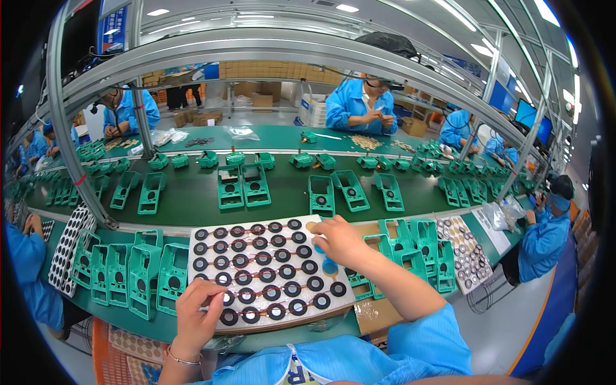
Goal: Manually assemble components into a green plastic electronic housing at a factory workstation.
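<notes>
In front of me lies a white foam tray (253, 224) holding rows of round black speakers (259, 242) joined by thin reddish wires. My left hand (197, 311) is at the tray's lower left edge, thumb and fingers pinched together beside a speaker (228, 298). Whatever it holds there is too small to make out. My right hand (341, 242) reaches over the upper right corner with fingers curled down at the tray. Its fingertips hide what they grip. Below it, blue and yellowish round spots (330, 266) show along the tray's right side, where no speakers sit.
Green plastic housings (144, 273) stand left of the tray, with more (420, 247) at its right. A conveyor belt (276, 186) beyond carries similar housings. Another sheet of round parts (463, 250) lies at right. A metal frame post (74, 160) rises at left. Co-workers sit around.
</notes>
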The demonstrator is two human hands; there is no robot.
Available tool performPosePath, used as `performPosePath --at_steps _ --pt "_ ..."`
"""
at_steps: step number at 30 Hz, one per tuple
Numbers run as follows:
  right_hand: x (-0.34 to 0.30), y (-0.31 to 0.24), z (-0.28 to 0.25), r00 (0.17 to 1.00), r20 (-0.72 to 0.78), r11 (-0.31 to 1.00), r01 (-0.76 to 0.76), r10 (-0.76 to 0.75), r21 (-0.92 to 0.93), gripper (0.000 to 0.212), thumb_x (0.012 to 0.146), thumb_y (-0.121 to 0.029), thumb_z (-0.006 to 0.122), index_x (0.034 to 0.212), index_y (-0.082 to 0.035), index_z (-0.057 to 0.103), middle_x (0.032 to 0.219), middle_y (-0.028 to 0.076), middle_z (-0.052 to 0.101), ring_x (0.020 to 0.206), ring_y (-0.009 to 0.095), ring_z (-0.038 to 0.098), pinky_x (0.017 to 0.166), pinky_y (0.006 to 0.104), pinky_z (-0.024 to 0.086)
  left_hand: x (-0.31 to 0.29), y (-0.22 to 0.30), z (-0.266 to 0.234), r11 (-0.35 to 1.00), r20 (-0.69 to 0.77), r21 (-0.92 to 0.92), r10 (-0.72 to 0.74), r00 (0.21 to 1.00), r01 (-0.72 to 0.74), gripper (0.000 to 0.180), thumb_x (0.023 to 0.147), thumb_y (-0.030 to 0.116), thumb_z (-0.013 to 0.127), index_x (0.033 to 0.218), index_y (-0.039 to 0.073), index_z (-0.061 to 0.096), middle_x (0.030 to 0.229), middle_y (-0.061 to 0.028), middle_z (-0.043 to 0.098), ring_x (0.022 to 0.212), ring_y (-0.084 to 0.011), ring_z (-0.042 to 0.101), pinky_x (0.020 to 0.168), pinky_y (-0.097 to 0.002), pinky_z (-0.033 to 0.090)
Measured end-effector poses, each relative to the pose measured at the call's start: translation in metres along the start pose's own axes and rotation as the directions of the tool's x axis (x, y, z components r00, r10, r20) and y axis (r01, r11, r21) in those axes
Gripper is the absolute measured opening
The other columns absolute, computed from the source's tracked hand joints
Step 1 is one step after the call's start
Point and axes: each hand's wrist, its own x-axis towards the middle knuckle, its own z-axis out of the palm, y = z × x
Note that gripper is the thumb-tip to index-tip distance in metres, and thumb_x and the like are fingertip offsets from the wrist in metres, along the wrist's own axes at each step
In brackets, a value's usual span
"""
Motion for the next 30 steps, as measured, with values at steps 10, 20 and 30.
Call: performPosePath --at_steps 10,20,30 --pt "0.082 0.006 0.055 0.933 0.306 0.861 0.310 -0.192 -0.403 0.014 0.070 -0.008 0.057 0.079 -0.006 0.068 0.088 0.011 0.066 0.086 0.030 0.061 0.074 0.0370 0.051 0.043 0.011 0.015 0.974 0.180 0.126 0.165 0.970 -0.189 0.011 0.077 0.002 0.062 0.088 0.002 0.063 0.079 -0.0084 0.058 0.068 -0.0203 0.057 0.059 -0.0281 0.046" --pt "0.080 0.010 0.039 0.998 -0.054 0.981 0.025 -0.036 -0.191 0.010 0.075 -0.009 0.053 0.078 -0.002 0.058 0.076 0.016 0.064 0.074 0.033 0.063 0.064 0.0410 0.051 0.097 -0.006 0.063 0.964 0.278 0.185 0.135 0.951 -0.191 0.012 0.083 0.014 0.058 0.090 0.005 0.060 0.082 -0.0090 0.058 0.072 -0.0244 0.058 0.062 -0.0322 0.047" --pt "0.007 -0.030 0.003 0.933 -0.333 0.936 0.229 -0.133 0.266 0.017 0.074 -0.004 0.062 0.090 -0.002 0.055 0.092 0.016 0.060 0.083 0.033 0.058 0.073 0.0406 0.046 0.111 -0.019 0.117 0.523 0.667 -0.577 -0.142 0.731 0.628 0.033 0.092 0.013 0.045 0.122 -0.003 0.048 0.110 -0.0075 0.057 0.098 -0.0136 0.057 0.087 -0.0275 0.047"
